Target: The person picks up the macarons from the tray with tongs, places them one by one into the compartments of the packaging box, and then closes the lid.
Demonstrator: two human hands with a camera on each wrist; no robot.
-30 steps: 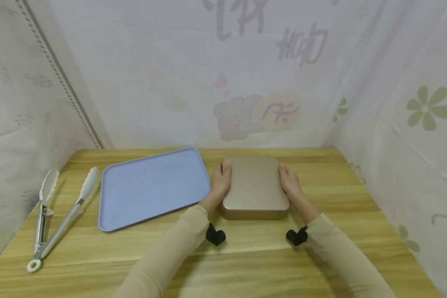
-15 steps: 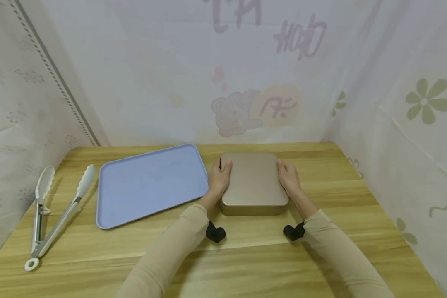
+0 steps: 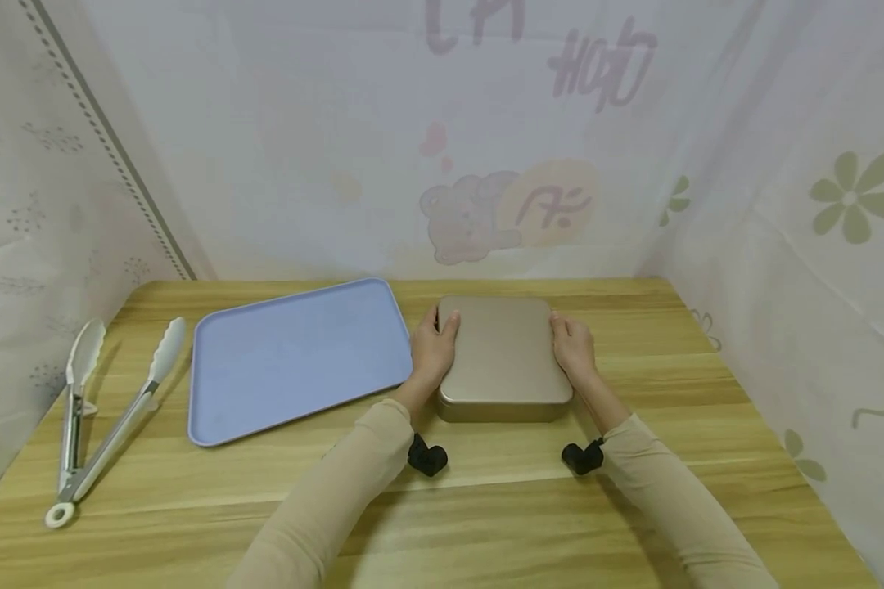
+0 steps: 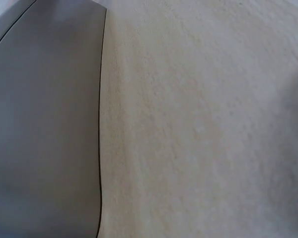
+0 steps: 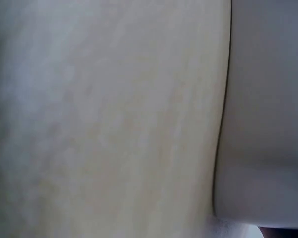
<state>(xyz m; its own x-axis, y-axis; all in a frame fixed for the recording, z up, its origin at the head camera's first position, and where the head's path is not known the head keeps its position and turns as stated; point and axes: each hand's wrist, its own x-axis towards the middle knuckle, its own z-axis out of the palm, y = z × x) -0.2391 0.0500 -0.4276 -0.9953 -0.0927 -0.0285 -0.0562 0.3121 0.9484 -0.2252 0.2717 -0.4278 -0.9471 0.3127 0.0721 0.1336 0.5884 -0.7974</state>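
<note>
Head view: my left hand and right hand clasp the two short sides of the tin, thumbs curled over its lid, so each grip holds it. The tin sits on the table, just right of the blue tray. Tongs lie open at the table's far left. Both wrist views are blurred, too close to tell anything.
</note>
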